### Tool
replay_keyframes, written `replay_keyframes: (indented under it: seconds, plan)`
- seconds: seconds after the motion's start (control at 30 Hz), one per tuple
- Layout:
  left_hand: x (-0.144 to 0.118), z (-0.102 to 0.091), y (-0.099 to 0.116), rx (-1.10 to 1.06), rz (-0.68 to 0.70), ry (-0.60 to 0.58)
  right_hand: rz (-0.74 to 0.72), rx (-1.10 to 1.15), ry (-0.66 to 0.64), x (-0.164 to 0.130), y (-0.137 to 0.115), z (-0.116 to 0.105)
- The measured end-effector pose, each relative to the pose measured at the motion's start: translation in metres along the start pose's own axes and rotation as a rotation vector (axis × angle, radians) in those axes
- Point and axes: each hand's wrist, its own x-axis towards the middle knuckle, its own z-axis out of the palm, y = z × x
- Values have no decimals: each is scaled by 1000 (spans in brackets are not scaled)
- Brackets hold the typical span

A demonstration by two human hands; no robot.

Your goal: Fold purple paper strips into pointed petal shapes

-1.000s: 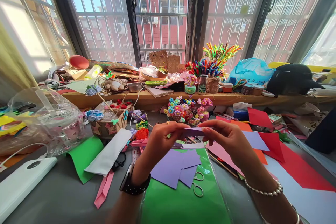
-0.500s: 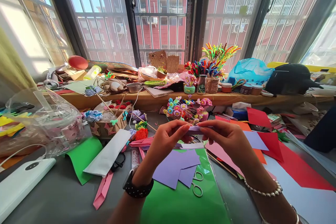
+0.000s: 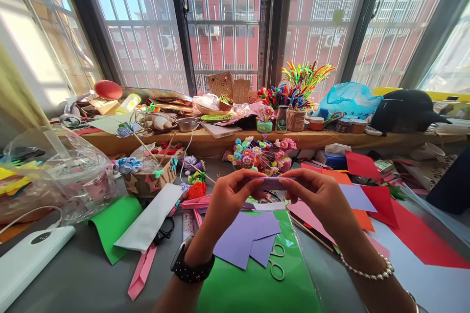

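A single head-worn camera looks forward and down from just above the grey table [image 3: 81,274], facing the barred window [image 3: 220,24] at twelve o'clock. The left hand [image 3: 229,200] and right hand [image 3: 319,195] sit close, at centre; the forearms enter from six o'clock. The wooden sill [image 3: 205,139] crosses from nine to three o'clock, farther off.

Hands [image 3: 271,193] and purple strip [image 3: 270,183] slightly lower

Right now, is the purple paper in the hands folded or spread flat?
Folded: the purple paper shows as a narrow strip pinched between left hand and right hand.
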Motion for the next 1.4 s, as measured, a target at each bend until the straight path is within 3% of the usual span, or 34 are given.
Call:
replay_keyframes:
  seconds: [0.43, 0.67, 0.83, 1.1, 1.4]
  plan:
    - [0, 6, 1, -79, -118, 17, 32, 38, 49, 0, 2, 4]
    - [-1, 11, 3, -117, -202, 118, -8, -34, 55, -1, 5, 8]
    - [-2, 11, 1, -34, -139, 118, -78, -85, 12, 1, 7, 6]
    - [-4, 11, 0, 98, -20, 45, -62, -99, -10, -3, 4, 11]
    - [-2, 8, 2, 60, -32, -53, -111, -204, -32, -4, 4, 7]
